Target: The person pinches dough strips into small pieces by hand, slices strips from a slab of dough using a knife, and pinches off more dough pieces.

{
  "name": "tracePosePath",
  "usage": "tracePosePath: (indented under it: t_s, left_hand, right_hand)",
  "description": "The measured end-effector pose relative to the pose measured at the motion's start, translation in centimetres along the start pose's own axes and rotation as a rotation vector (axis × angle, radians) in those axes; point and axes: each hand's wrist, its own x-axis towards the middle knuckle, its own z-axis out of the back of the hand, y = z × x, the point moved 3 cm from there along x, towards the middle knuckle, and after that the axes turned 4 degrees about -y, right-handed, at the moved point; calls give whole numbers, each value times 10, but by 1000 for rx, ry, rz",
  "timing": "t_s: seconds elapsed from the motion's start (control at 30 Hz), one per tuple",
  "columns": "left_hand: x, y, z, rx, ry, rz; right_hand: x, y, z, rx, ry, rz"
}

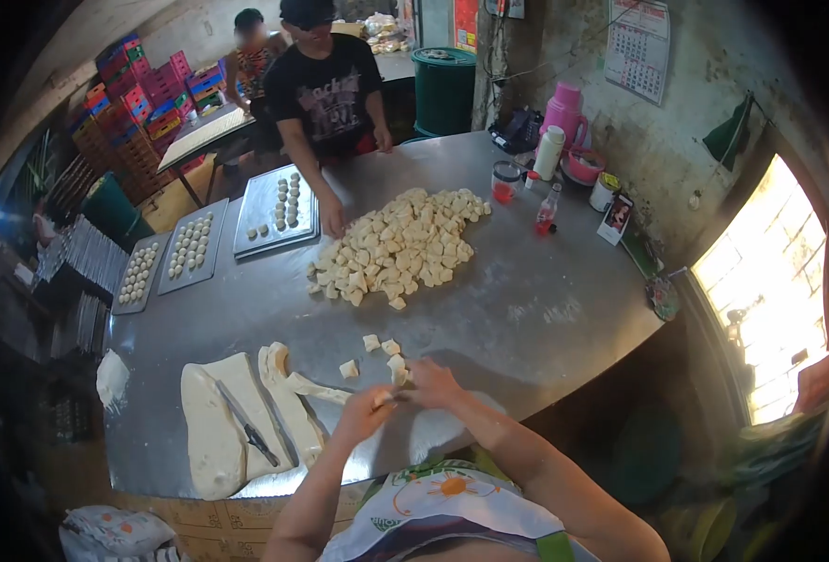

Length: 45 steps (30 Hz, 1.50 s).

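My left hand [366,418] is closed around a long dough strip [319,389], which runs back to the left over the steel table. Close beside it, my right hand [433,385] has its fingers curled at a dough piece [398,369] near the strip's end; the fingertips are partly hidden. A few cut dough pieces [370,343] lie just beyond my hands. On the left rests a large dough slab [210,426] with a thick cut strip [288,403] alongside. A dark-handled knife [261,444] lies on the slab.
A big heap of dough pieces [400,244] covers the table's middle; a co-worker's hand [331,215] touches its edge. Trays of dough balls [190,245] stand at the left, near a flour pile [111,379]. Bottles [547,208] and a pink thermos [564,112] stand at the far right.
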Motion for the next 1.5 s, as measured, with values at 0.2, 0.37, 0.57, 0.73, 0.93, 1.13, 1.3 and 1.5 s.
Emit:
tracePosePath:
  t_s: [0.2,0.37,0.57,0.73,0.93,1.13,1.3,1.5]
  left_hand:
    - [10,28,-8,47,-314,-262]
    - [19,46,-16,24,-54,80]
    - [-5,5,0,-67,144,-178]
    - [26,24,16,100,-221,-163]
    - [26,53,12,-234,8,121]
    - [6,33,-9,189,111,31]
    - [3,55,4,100,-189,-60]
    - [19,28,11,200,-511,-385]
  right_hand:
    - [7,56,9,353,300,109]
    - [17,46,-4,272,121,45]
    - [24,-3,-16,-88,271,-306]
    - [22,34,-14,158,85,99]
    - [24,64,-15,335,110,143]
    - [27,22,-9,19,179,-206]
    - [14,23,-10,135,71,-23]
    - [21,58,-14,359,409,104]
